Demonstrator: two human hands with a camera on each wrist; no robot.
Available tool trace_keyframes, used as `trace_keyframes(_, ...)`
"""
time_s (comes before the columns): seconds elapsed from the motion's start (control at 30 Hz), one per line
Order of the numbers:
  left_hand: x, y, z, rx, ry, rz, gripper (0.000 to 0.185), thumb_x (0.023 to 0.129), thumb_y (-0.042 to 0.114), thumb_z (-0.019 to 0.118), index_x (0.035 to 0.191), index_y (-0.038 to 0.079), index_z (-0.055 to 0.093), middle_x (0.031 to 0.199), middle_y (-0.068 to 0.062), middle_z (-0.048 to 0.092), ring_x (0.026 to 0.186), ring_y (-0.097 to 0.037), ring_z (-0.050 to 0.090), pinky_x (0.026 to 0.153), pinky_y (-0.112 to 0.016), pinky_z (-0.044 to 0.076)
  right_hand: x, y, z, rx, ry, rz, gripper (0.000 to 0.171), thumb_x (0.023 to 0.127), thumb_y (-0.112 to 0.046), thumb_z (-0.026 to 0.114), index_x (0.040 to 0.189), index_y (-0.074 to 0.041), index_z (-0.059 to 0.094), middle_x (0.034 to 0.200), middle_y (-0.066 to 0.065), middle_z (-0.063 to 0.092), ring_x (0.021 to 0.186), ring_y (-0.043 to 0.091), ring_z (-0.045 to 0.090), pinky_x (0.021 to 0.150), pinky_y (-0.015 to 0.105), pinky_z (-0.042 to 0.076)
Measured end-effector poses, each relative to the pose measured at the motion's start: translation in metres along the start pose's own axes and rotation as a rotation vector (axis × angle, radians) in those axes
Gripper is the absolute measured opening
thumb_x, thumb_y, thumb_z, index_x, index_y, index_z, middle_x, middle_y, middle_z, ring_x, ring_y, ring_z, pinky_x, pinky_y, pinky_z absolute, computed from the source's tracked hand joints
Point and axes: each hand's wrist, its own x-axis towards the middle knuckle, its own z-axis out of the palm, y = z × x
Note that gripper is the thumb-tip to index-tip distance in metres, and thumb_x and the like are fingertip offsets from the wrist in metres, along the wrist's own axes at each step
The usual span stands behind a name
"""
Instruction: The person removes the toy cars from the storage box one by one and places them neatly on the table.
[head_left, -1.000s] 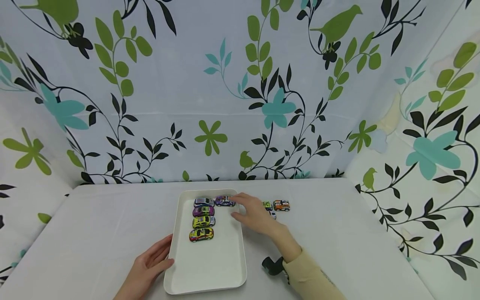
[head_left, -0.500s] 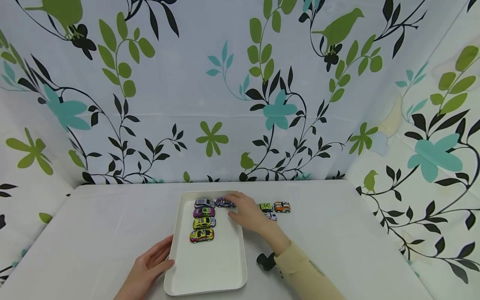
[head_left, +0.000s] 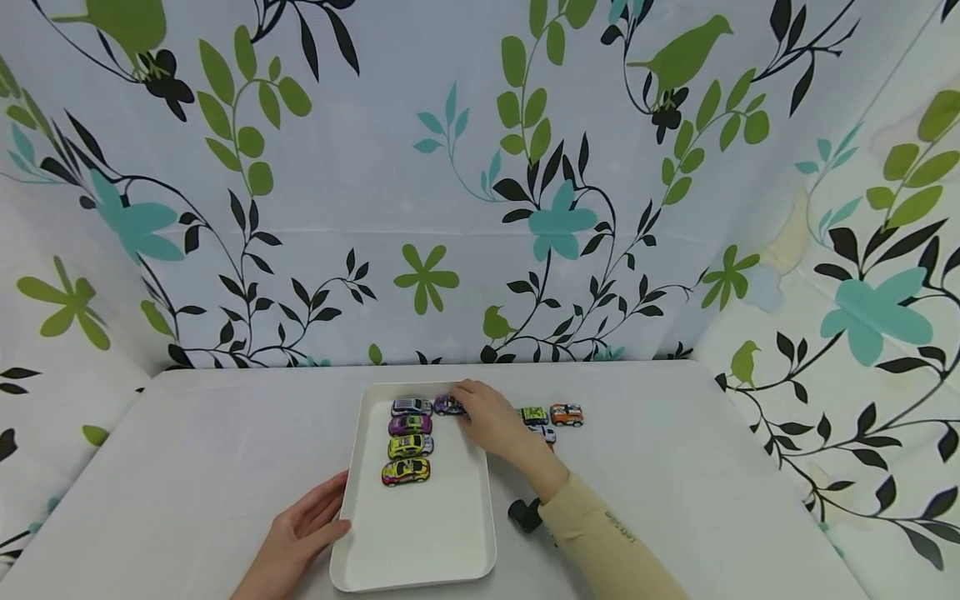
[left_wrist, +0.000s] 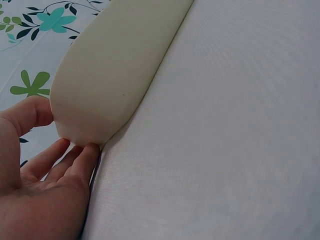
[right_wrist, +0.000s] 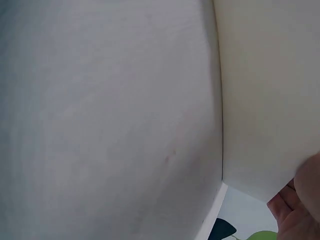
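Note:
A shallow white tray (head_left: 420,542) lies on the table. Inside it, a left column runs down from a silver toy car (head_left: 412,407) through a purple toy car (head_left: 410,425) and a yellow toy car (head_left: 410,446) to a yellow-and-red toy car (head_left: 406,472). My left hand (head_left: 296,533) grips the tray's left edge, thumb over the rim and fingers against the outer wall. At the tray's top right, my right hand (head_left: 495,421) holds a dark purple toy car (head_left: 447,405) beside the silver one; the fingers partly cover it. In the right wrist view that car is hidden.
Right of the tray, on the table (head_left: 637,500), stand a green toy car (head_left: 534,415), an orange toy car (head_left: 567,415) and a pale toy car (head_left: 543,433), partly behind my right hand. A black wrist device (head_left: 525,515) sits by the sleeve. Patterned cloth (head_left: 337,167) encloses the table.
My right hand has shifted slightly left over the dark purple car, its thumb drawing closer to it. That car sits marginally further left. My left hand stays on the tray edge.

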Motion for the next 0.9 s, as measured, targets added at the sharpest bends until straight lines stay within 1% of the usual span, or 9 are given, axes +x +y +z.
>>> trace_keyframes(0.13,0.0008,0.0013,-0.0003,-0.003,-0.001,0.005,0.071,0.092,0.011,0.07,0.153,0.0,0.035,0.158,-0.021,0.035,0.124,0.006,0.049,0.099,-0.018,0.05,0.0015,-0.0015,-0.001,-0.033,-0.014,0.0,0.04,0.093,-0.005,0.068,0.132,-0.003,0.062,0.136,0.011,0.061,0.128,0.027,0.057,0.111,0.038,0.046)
trace_keyframes(0.2,0.0006,0.0015,-0.0007,-0.008,-0.007,0.017,0.071,0.092,0.01,0.07,0.152,-0.001,0.035,0.158,-0.022,0.034,0.119,0.012,0.05,0.097,-0.016,0.05,0.0019,-0.002,-0.0017,-0.034,-0.016,-0.005,0.038,0.093,-0.004,0.069,0.13,-0.004,0.063,0.135,0.01,0.061,0.126,0.027,0.058,0.11,0.038,0.047)
trace_keyframes(0.33,0.0004,0.003,-0.0007,-0.017,-0.012,0.025,0.071,0.092,0.008,0.07,0.152,-0.002,0.034,0.157,-0.022,0.034,0.116,0.015,0.05,0.096,-0.014,0.05,0.0013,-0.0027,-0.0028,-0.03,-0.013,-0.023,0.035,0.092,-0.004,0.071,0.126,-0.006,0.066,0.132,0.009,0.062,0.122,0.027,0.06,0.107,0.039,0.049)
trace_keyframes(0.43,0.0006,0.0047,-0.0004,-0.01,-0.006,0.011,0.071,0.092,0.009,0.07,0.152,-0.001,0.035,0.157,-0.022,0.035,0.118,0.012,0.05,0.096,-0.015,0.05,0.0003,-0.0024,-0.003,-0.032,-0.005,-0.041,0.033,0.091,-0.004,0.072,0.123,-0.006,0.066,0.13,0.01,0.062,0.118,0.027,0.062,0.103,0.04,0.052)
trace_keyframes(0.53,0.001,0.0064,0.0001,0.007,-0.001,-0.01,0.07,0.092,0.011,0.07,0.152,0.001,0.035,0.158,-0.021,0.035,0.126,0.003,0.048,0.099,-0.019,0.05,-0.0005,-0.0008,-0.0031,-0.021,0.0,-0.051,0.032,0.091,-0.004,0.071,0.122,-0.006,0.066,0.128,0.01,0.062,0.116,0.026,0.062,0.102,0.04,0.052)
trace_keyframes(0.63,0.0016,0.0077,0.0003,0.018,0.003,-0.03,0.07,0.092,0.013,0.07,0.153,0.002,0.035,0.158,-0.02,0.035,0.133,-0.006,0.045,0.1,-0.022,0.051,-0.0016,0.0011,-0.0038,0.022,-0.002,-0.052,0.032,0.092,-0.002,0.069,0.124,-0.006,0.066,0.129,0.01,0.062,0.118,0.027,0.061,0.103,0.041,0.051)
trace_keyframes(0.7,0.0019,0.0083,0.0002,0.019,0.002,-0.037,0.07,0.093,0.013,0.07,0.153,0.002,0.035,0.158,-0.02,0.035,0.134,-0.008,0.044,0.1,-0.022,0.051,-0.0028,0.002,-0.0049,0.056,0.0,-0.053,0.032,0.093,-0.002,0.068,0.125,-0.005,0.065,0.13,0.01,0.061,0.119,0.027,0.06,0.104,0.042,0.051)
trace_keyframes(0.8,0.0021,0.0087,-0.0004,0.014,0.0,-0.04,0.07,0.093,0.013,0.07,0.153,0.002,0.035,0.158,-0.02,0.035,0.131,-0.003,0.045,0.1,-0.02,0.05,-0.0048,0.0023,-0.0068,0.116,0.005,-0.062,0.032,0.094,-0.002,0.067,0.125,-0.004,0.066,0.129,0.01,0.061,0.117,0.027,0.06,0.102,0.042,0.051)
trace_keyframes(0.9,0.0015,0.0088,-0.0016,0.005,0.0,-0.041,0.07,0.093,0.012,0.07,0.153,0.002,0.036,0.158,-0.019,0.035,0.126,0.004,0.047,0.098,-0.018,0.05,-0.0073,0.002,-0.0084,0.145,0.02,-0.098,0.03,0.093,-0.001,0.067,0.123,-0.004,0.067,0.124,0.009,0.062,0.111,0.023,0.061,0.097,0.038,0.054)
